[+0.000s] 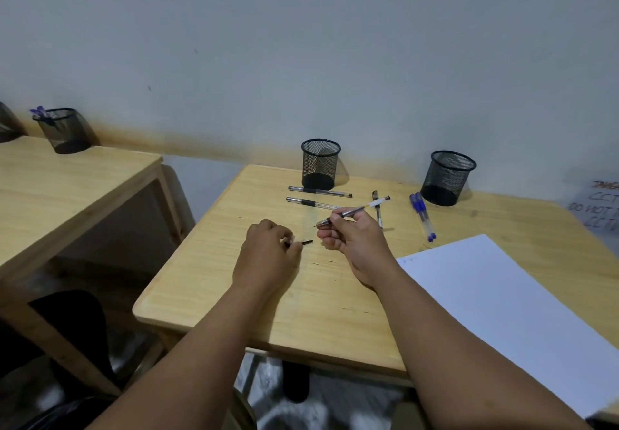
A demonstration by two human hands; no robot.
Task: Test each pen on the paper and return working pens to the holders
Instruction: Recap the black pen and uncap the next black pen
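Right hand (348, 238) curled round an uncapped black pen (351, 212), held above the bench (207, 295), tip aimed left toward the other hand, tail end raised toward the far right. Left hand (268, 255) pinched on the cap (305, 242) (a small dark piece poking out past the fingertips), knuckles up, low over the wood. Two black pens (320, 191) lay side by side on the bench just in front of the middle mesh holder (320, 163); a third black pen (377, 208) lay beyond the right hand, partly hidden by the held pen. Two blue pens (422, 217) lay together near the right mesh holder (447, 176), caps toward it. White paper (502, 312) lay at the right of the bench, near the right forearm. Farther left, on a separate bench (67, 188), stood another holder (65, 130) with blue pens in it. Handwritten sign (599, 208) at the far right edge, only partly readable.
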